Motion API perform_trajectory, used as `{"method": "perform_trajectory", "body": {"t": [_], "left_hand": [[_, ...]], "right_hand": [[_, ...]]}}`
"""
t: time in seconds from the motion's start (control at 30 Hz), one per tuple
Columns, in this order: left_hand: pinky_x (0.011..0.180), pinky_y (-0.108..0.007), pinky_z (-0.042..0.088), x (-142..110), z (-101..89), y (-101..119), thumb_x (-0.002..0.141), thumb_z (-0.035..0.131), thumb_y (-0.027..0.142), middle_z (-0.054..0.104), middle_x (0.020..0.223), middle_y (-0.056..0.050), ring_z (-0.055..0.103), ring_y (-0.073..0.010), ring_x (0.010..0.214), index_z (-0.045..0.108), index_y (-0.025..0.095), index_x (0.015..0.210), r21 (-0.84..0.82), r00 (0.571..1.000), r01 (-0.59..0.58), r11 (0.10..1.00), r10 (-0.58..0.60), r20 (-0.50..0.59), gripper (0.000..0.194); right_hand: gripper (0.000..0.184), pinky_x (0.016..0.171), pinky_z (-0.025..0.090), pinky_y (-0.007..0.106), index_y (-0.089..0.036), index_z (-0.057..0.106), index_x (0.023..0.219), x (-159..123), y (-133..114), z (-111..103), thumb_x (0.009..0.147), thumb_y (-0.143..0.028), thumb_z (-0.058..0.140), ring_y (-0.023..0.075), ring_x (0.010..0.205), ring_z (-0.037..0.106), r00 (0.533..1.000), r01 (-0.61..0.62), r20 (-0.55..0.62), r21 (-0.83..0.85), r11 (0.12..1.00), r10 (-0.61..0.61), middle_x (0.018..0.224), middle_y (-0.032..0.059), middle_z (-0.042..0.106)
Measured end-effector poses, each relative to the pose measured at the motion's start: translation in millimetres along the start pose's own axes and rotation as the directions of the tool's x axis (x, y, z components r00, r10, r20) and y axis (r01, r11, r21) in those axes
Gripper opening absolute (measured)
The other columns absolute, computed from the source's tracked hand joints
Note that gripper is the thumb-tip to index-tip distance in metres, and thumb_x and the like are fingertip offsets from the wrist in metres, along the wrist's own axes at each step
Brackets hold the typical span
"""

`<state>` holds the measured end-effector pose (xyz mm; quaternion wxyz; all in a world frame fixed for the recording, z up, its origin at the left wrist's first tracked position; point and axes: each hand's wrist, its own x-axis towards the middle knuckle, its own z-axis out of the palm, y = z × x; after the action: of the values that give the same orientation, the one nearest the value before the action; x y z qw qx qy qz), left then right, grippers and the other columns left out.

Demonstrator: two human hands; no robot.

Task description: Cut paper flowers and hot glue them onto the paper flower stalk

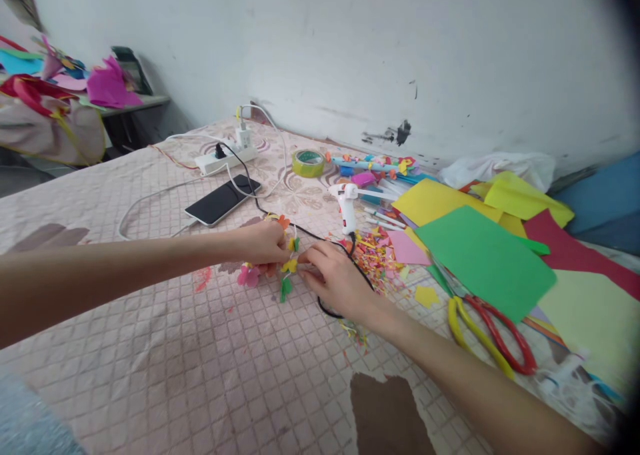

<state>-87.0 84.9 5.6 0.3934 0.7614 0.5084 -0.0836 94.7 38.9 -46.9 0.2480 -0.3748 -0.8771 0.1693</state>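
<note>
Paper-flower strand [289, 266] runs roughly 12-to-6 o'clock over the surface [200, 368], at 4 o'clock from the left hand [267, 247], whose grip clasps it, and 9 o'clock from the right hand [333, 278], nearly touching, pinch unclear.

- Paper-craft workspace; home or small workshop, I cannot tell.
- Right of the right hand [337, 278]: coloured sheets [485, 262], scissors [479, 330] and, nearer, paper scraps [371, 258].
- Just beyond the right hand: a glue gun [346, 210].
- Beyond the left hand [267, 243]: a power strip [240, 155].
- Under both: a cloth-covered table [175, 375].
- Farther beyond: a scuffed white wall [325, 55].
- Far left: a second table [145, 102] bearing more coloured paper [111, 88].
</note>
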Motion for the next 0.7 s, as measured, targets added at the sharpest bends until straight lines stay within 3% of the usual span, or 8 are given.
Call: {"method": "perform_trajectory", "body": {"t": [0.43, 0.6, 0.7], "left_hand": [[0.046, -0.023, 0.041, -3.2, -0.2, 5.5, 0.069, 0.044, 0.024, 0.059, 0.047, -0.004, 0.051, -0.0127, 0.044, 0.055, 0.015, 0.054, 0.004, 1.0, 0.017, 1.0, -0.017, 0.003, 0.02], [0.044, -0.022, 0.038, -3.5, -0.2, 4.2, 0.069, 0.043, 0.023, 0.057, 0.045, -0.004, 0.05, -0.0122, 0.043, 0.053, 0.016, 0.048, 0.015, 1.0, 0.017, 1.0, -0.017, -0.014, 0.024], [0.043, -0.021, 0.039, -3.0, 0.1, 2.5, 0.069, 0.043, 0.022, 0.055, 0.043, -0.003, 0.048, -0.0109, 0.041, 0.053, 0.016, 0.047, -0.004, 1.0, 0.016, 1.0, -0.016, -0.012, 0.025]], "right_hand": [[0.022, 0.084, 0.044, 0.035, -0.021, 0.06, 0.1, -0.4, -5.4, -1.3, 0.086, -0.009, 0.047, 0.0199, 0.097, 0.049, 0.997, 0.073, -0.004, -0.067, 0.995, -0.073, 0.101, 0.0072, 0.052], [0.018, 0.089, 0.042, 0.035, -0.015, 0.058, 0.101, 1.1, -2.5, 1.8, 0.084, -0.012, 0.052, 0.0204, 0.101, 0.049, 0.998, -0.045, -0.052, 0.0, 0.999, 0.045, 0.103, 0.0092, 0.054], [0.013, 0.083, 0.043, 0.033, -0.013, 0.059, 0.095, 4.0, -0.6, 3.7, 0.084, -0.014, 0.052, 0.0191, 0.094, 0.052, 0.989, -0.127, -0.067, 0.049, 0.991, 0.131, 0.096, 0.0088, 0.056]]}}
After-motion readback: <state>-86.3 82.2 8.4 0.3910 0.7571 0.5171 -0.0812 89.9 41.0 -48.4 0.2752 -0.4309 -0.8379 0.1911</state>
